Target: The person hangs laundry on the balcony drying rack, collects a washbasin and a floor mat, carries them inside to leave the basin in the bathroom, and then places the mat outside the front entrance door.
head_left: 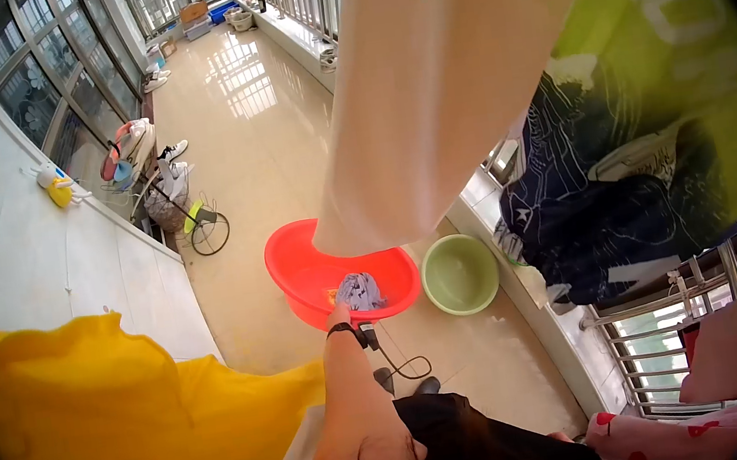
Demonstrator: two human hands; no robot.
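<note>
My left hand (340, 312) reaches down over the near rim of a red basin (298, 262), with a dark band at the wrist. It is at the left edge of a bunched grey-purple cloth (360, 292) in the basin; its fingers are too small and hidden to read. A small orange-yellow patch shows beside the cloth. A green basin (460, 276) stands to the right. What looks like a bit of my right hand (560, 436) shows at the bottom, by pink cloth with red prints (629, 442); its fingers are hidden.
Pale cloth (433, 82) hangs close in front, partly covering the red basin. Yellow cloth (133, 419) fills the lower left; green and dark clothes (625, 196) hang right. A cable (413, 369) loops near my feet. A wheeled item (209, 232) and shoes stand along the left wall.
</note>
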